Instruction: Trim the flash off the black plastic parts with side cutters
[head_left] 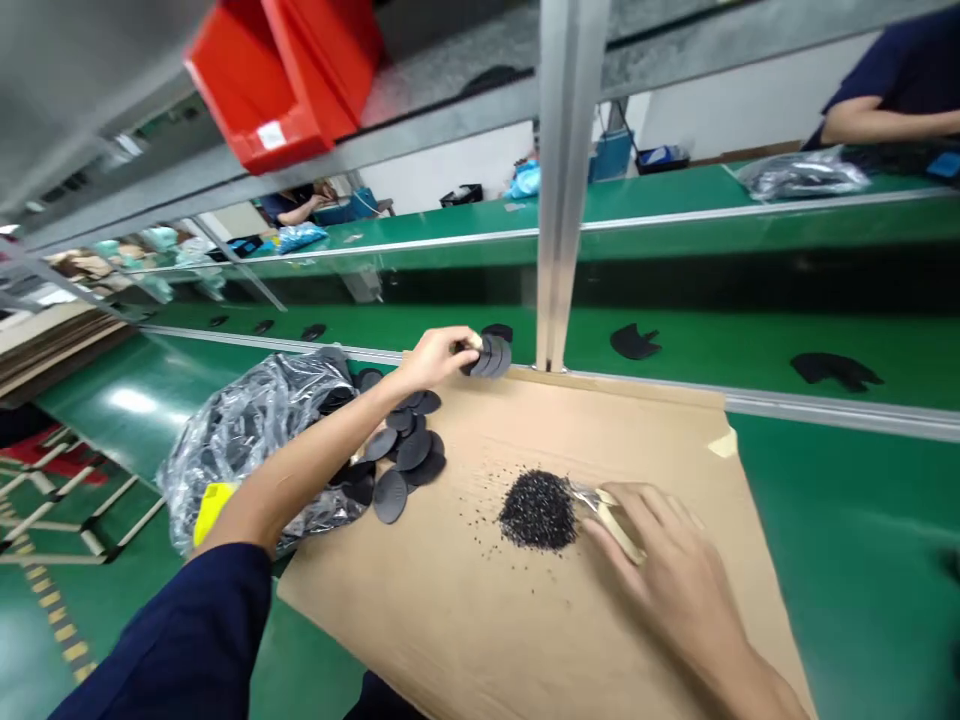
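At the far edge of the cardboard sheet (420,630), my left hand (441,358) is closed on a few thin black oval pads (495,356), fanned out from the fingertips. My right hand (667,555) grips a pair of nippers (619,528) with pale handles. Their metal jaws touch or lie right beside a heap of small black bits (538,510), and crumbs are scattered around it. Below my left forearm lies a loose pile of black oval pads (414,450), partly spilling from a clear plastic bag (247,410).
Behind the cardboard runs a green conveyor belt (712,350) carrying flat black pieces (634,341). An upright metal post (564,190) stands at its near edge. Red bins (285,80) sit on the shelf overhead. Other people (892,90) work across the line.
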